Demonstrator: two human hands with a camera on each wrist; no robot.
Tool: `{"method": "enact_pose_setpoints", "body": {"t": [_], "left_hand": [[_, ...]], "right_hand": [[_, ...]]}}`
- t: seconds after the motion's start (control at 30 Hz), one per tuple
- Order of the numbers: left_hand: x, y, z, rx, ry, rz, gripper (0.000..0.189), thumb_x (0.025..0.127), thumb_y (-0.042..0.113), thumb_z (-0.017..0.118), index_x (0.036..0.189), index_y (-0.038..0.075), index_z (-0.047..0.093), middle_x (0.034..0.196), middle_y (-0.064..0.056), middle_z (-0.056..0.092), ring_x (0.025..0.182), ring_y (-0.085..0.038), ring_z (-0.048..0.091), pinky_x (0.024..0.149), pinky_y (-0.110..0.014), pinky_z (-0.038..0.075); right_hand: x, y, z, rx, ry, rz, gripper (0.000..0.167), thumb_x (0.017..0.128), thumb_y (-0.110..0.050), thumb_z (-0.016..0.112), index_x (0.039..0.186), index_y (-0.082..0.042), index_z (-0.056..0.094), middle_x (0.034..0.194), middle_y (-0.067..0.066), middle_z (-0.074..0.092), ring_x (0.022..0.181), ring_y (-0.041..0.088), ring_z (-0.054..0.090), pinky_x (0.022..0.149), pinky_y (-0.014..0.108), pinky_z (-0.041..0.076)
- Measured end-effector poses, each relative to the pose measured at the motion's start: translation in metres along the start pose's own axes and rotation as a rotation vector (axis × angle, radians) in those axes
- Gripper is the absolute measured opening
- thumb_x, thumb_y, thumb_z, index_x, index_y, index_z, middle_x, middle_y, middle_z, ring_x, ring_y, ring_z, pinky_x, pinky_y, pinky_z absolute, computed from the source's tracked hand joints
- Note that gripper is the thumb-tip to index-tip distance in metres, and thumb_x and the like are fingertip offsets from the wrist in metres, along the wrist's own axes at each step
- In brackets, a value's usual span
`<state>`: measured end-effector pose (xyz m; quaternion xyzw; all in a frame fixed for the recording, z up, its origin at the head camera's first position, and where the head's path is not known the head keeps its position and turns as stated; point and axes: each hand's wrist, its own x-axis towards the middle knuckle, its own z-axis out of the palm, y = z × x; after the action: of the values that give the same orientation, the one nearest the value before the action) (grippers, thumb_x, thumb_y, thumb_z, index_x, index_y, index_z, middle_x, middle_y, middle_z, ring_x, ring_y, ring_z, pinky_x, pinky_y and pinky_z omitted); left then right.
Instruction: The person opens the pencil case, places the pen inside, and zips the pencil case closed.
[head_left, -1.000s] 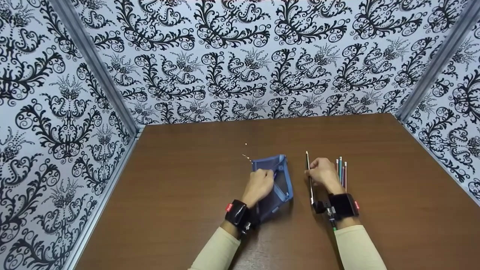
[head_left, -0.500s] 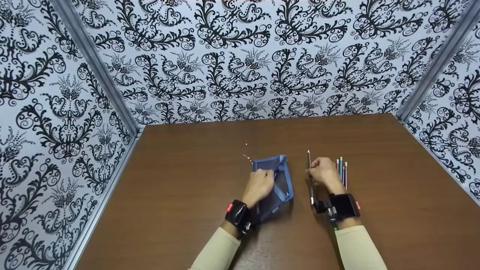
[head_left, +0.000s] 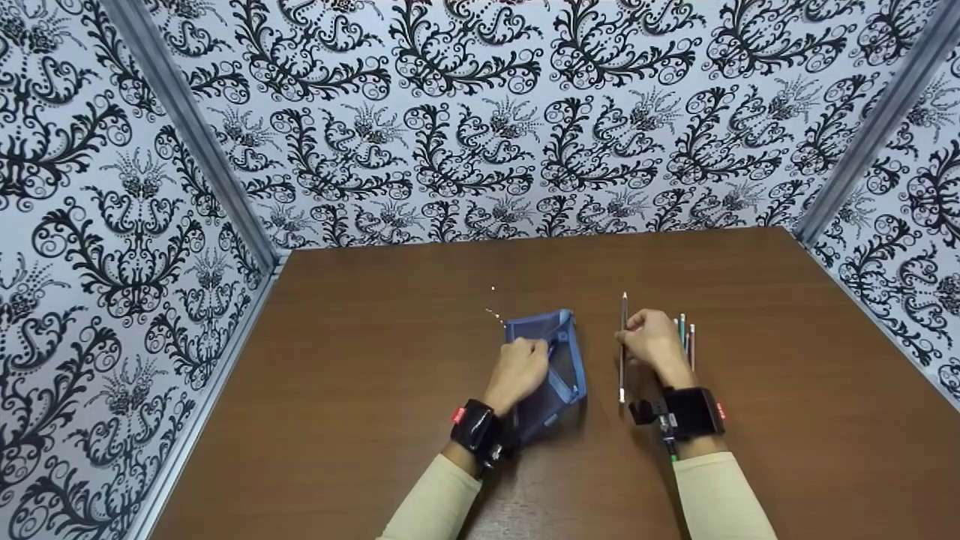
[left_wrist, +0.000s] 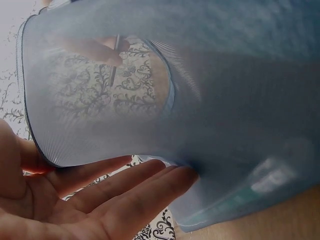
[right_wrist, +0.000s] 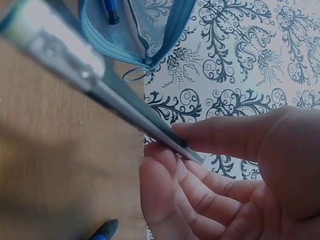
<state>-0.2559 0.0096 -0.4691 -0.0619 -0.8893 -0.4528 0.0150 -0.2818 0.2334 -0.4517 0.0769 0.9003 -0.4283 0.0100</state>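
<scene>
My left hand grips the rim of a blue see-through mesh pencil case, whose mouth gapes toward the right. In the left wrist view the thumb and fingers lie on either side of the mesh. Between thumb and fingertips, my right hand pinches a dark pencil just right of the case. Its sharpened tip points to the far side, its metal-banded end toward me. A blue pen shows inside the case in the right wrist view.
Several coloured pencils lie on the brown table, partly hidden behind the right hand. Another blue pen end shows low in the right wrist view. A ring hangs at the case's zip. Patterned walls enclose the table.
The pencil has risen slightly in the head view and stands straighter, its pointed tip farther up and to the right. My right hand has shifted a little with it; the left hand stays put.
</scene>
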Motion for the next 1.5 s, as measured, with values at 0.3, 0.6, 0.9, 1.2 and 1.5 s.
{"method": "enact_pose_setpoints", "body": {"t": [0.3, 0.6, 0.9, 1.2, 1.5], "left_hand": [[0.001, -0.001, 0.0, -0.001, 0.008, 0.01, 0.041, 0.098, 0.026, 0.043, 0.057, 0.02, 0.042, 0.067, -0.003, 0.055, 0.064, -0.016, 0.053, 0.057, -0.03, 0.042], [0.0, 0.0, -0.001, -0.01, 0.004, 0.014, 0.041, 0.098, 0.025, 0.043, 0.058, 0.019, 0.043, 0.064, -0.001, 0.052, 0.063, -0.016, 0.053, 0.056, -0.029, 0.042], [0.001, 0.001, -0.001, 0.002, 0.016, 0.016, 0.042, 0.097, 0.025, 0.043, 0.056, 0.019, 0.044, 0.07, -0.005, 0.058, 0.067, -0.018, 0.055, 0.06, -0.032, 0.045], [-0.001, 0.002, -0.002, 0.019, 0.011, 0.036, 0.041, 0.097, 0.024, 0.043, 0.057, 0.019, 0.041, 0.067, -0.002, 0.053, 0.069, -0.019, 0.053, 0.06, -0.032, 0.044], [-0.001, 0.002, -0.001, -0.001, -0.001, 0.0, 0.041, 0.098, 0.026, 0.042, 0.058, 0.019, 0.043, 0.065, -0.003, 0.051, 0.064, -0.017, 0.053, 0.057, -0.03, 0.043]], "right_hand": [[-0.002, -0.004, -0.003, 0.046, 0.022, -0.02, 0.023, 0.09, -0.008, 0.064, 0.104, 0.008, 0.055, 0.092, 0.019, 0.067, 0.052, 0.009, 0.062, 0.054, 0.029, 0.056], [-0.004, -0.007, -0.006, -0.016, 0.083, -0.057, 0.022, 0.09, -0.011, 0.066, 0.1, 0.006, 0.057, 0.085, 0.014, 0.067, 0.052, 0.006, 0.06, 0.054, 0.024, 0.052], [-0.006, -0.009, -0.009, 0.013, 0.133, -0.056, 0.027, 0.09, -0.013, 0.064, 0.107, 0.007, 0.057, 0.088, 0.018, 0.07, 0.054, 0.016, 0.068, 0.051, 0.023, 0.052], [-0.008, -0.011, -0.01, -0.013, 0.175, -0.068, 0.03, 0.092, -0.018, 0.063, 0.11, 0.006, 0.06, 0.098, 0.022, 0.072, 0.063, 0.024, 0.072, 0.055, 0.024, 0.052], [-0.009, -0.014, -0.013, 0.019, 0.164, -0.037, 0.03, 0.093, -0.018, 0.062, 0.112, 0.005, 0.059, 0.103, 0.023, 0.071, 0.061, 0.021, 0.071, 0.054, 0.023, 0.053]]}}
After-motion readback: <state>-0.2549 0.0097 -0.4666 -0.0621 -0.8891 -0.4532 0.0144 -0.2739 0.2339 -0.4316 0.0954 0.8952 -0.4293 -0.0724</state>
